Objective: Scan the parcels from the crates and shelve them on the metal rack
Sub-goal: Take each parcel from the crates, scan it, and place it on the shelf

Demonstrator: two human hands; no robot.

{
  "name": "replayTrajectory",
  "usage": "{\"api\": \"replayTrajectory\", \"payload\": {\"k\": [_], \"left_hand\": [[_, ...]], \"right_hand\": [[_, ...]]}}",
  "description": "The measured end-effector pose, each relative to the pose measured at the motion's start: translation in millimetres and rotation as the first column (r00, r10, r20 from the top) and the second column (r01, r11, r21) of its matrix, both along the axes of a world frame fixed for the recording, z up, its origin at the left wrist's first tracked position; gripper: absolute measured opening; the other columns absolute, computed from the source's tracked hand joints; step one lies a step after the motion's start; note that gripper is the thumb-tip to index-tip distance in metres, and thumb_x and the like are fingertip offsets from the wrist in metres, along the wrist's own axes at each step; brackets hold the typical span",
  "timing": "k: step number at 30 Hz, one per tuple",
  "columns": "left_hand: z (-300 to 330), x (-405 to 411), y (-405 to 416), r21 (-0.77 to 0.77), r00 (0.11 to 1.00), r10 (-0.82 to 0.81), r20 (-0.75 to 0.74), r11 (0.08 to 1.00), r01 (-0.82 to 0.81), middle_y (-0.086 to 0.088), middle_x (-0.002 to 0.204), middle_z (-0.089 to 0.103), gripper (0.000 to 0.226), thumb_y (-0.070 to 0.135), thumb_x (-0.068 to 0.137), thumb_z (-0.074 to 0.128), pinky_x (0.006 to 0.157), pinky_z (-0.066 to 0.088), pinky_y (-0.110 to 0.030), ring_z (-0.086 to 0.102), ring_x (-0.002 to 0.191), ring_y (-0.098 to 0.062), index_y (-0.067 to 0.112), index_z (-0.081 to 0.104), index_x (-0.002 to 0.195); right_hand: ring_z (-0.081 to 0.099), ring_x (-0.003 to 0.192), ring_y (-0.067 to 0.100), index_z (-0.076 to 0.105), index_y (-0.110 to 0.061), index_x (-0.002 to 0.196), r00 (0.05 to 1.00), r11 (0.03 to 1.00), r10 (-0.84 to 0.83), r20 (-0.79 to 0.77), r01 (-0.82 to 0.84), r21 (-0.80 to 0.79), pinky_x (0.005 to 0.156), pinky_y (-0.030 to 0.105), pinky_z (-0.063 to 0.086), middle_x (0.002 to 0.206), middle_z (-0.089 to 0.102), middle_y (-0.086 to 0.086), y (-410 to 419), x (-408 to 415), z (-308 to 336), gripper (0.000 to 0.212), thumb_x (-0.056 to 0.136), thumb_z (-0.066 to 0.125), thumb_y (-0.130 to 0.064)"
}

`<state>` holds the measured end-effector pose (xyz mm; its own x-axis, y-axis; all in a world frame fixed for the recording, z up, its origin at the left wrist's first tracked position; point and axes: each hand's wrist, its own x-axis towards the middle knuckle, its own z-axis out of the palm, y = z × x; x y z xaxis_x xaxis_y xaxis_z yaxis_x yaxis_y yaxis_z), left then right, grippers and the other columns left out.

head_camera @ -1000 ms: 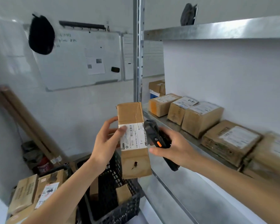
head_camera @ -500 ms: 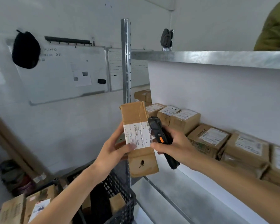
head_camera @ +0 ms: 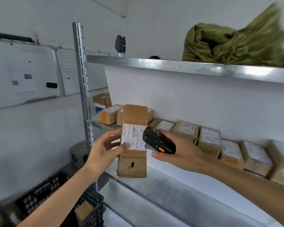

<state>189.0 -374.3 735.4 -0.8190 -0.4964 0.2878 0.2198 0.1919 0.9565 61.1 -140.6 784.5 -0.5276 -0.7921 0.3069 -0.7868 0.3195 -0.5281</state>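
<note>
In the head view, our left hand holds the cardboard parcel upright in a firm grip, label toward us for reading. Our right hand grips the handheld scanner just right of it, before the metal rack.

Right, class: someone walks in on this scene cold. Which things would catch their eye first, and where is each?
Centre frame, the left hand holds up a tall brown cardboard parcel with a white label, while the right hand grips a black handheld scanner with an orange button right beside that label. Above, a crumpled olive-green cloth bag sits on the metal rack's top shelf; a row of labelled brown boxes lines the shelf behind the hands.
</note>
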Motion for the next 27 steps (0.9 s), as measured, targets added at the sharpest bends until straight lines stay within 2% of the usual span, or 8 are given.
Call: {"api": "replayTrajectory", "payload": {"k": [5,9,12,15,19,23,25,27], "left_hand": [[4,-26,58,0.071,0.993,-0.110,0.035,0.992,0.107,0.008,0.107,0.077,0.036,0.015,0.083,0.080,0.081,0.062,-0.030,0.073,0.103,-0.013,0.037,0.073,0.111],[8,-45,118,0.119,0.966,-0.253,0.058,0.962,0.245,0.004,0.105,0.078,0.039,0.012,0.084,0.080,0.067,0.059,-0.020,0.074,0.096,-0.010,0.033,0.073,0.116],[19,-58,164,0.085,0.932,-0.354,0.072,0.934,0.348,0.005,0.105,0.078,0.036,0.012,0.085,0.080,0.072,0.059,-0.023,0.074,0.099,-0.013,0.032,0.074,0.115],[33,-71,212,0.040,0.906,-0.417,0.072,0.909,0.415,0.007,0.104,0.078,0.034,0.013,0.085,0.080,0.074,0.059,-0.025,0.073,0.100,-0.011,0.031,0.074,0.113],[46,-87,278,-0.027,0.883,-0.462,0.077,0.885,0.465,0.011,0.104,0.078,0.035,0.015,0.082,0.083,0.085,0.059,-0.030,0.072,0.100,-0.008,0.037,0.075,0.108],[52,-97,350,-0.098,0.856,-0.509,0.086,0.851,0.516,0.014,0.102,0.077,0.036,0.015,0.081,0.084,0.086,0.057,-0.026,0.071,0.098,-0.002,0.037,0.075,0.108],[54,-101,386,-0.125,0.847,-0.526,0.083,0.837,0.532,0.016,0.101,0.077,0.035,0.014,0.080,0.085,0.084,0.055,-0.023,0.070,0.096,0.000,0.039,0.076,0.103],[55,-105,422,-0.146,0.833,-0.548,0.074,0.820,0.553,0.018,0.101,0.076,0.036,0.014,0.079,0.085,0.083,0.054,-0.021,0.070,0.095,0.001,0.043,0.077,0.098]], "right_hand": [[0.064,0.102,0.004,0.050,-0.048,0.130,0.992,0.990,-0.104,-0.073,0.111,0.093,0.089,0.036,0.055,0.113,0.066,-0.021,81,1,6,0.052,0.084,0.067,-0.067],[0.061,0.090,0.002,0.050,-0.053,0.106,0.960,0.960,-0.233,-0.157,0.253,0.120,0.079,0.032,0.053,0.097,0.063,-0.020,149,7,16,0.033,0.082,0.066,-0.069],[0.060,0.090,0.006,0.051,-0.040,0.109,0.924,0.921,-0.306,-0.230,0.349,0.176,0.078,0.036,0.054,0.098,0.060,-0.016,204,10,27,0.044,0.082,0.063,-0.073],[0.060,0.092,0.006,0.047,-0.041,0.117,0.894,0.865,-0.347,-0.284,0.422,0.271,0.079,0.034,0.055,0.105,0.057,-0.018,263,16,37,0.049,0.082,0.061,-0.073],[0.056,0.089,0.008,0.042,-0.039,0.110,0.848,0.780,-0.402,-0.345,0.514,0.358,0.079,0.032,0.049,0.100,0.052,-0.017,339,32,52,0.052,0.075,0.049,-0.077],[0.058,0.100,0.010,0.041,-0.039,0.132,0.815,0.736,-0.473,-0.335,0.575,0.358,0.088,0.032,0.053,0.113,0.056,-0.015,417,46,63,0.067,0.075,0.057,-0.070],[0.054,0.099,0.004,0.035,-0.040,0.142,0.801,0.723,-0.466,-0.376,0.589,0.360,0.080,0.015,0.047,0.118,0.051,-0.020,455,56,71,0.073,0.079,0.062,-0.066],[0.048,0.090,0.003,0.032,-0.041,0.141,0.761,0.666,-0.469,-0.449,0.638,0.387,0.065,0.012,0.037,0.111,0.043,-0.022,488,67,78,0.070,0.083,0.065,-0.061]]}}
